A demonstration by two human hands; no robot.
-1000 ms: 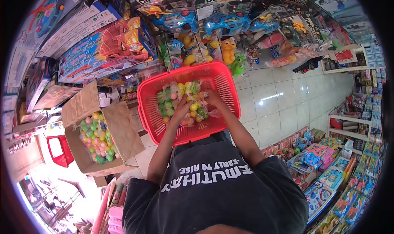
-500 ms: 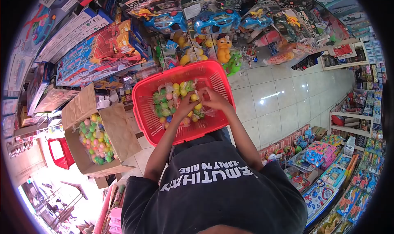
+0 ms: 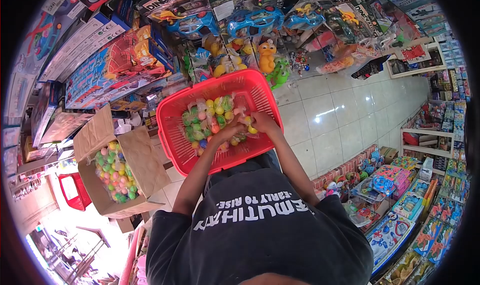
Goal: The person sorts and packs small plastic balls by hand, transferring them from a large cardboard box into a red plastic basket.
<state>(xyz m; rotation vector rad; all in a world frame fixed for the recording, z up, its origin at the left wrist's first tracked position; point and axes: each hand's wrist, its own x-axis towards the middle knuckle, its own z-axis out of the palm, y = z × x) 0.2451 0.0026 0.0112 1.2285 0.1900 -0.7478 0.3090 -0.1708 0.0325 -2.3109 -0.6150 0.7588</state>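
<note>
Red plastic basket (image 3: 250,87), slotted walls, rounded corners. Smooth round balls (image 3: 218,110) in crinkly clear bags (image 3: 201,105) heaped inside, left edge past middle. From where I stand: left hand (image 3: 231,130) and right hand (image 3: 265,123) close together near its right edge, fingers down at the bags; can't tell grip. Creased cardboard box (image 3: 147,160) off left edge, more bagged balls (image 3: 117,172).

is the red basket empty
No, many colourful balls in clear wrap lie inside the red basket.
</note>
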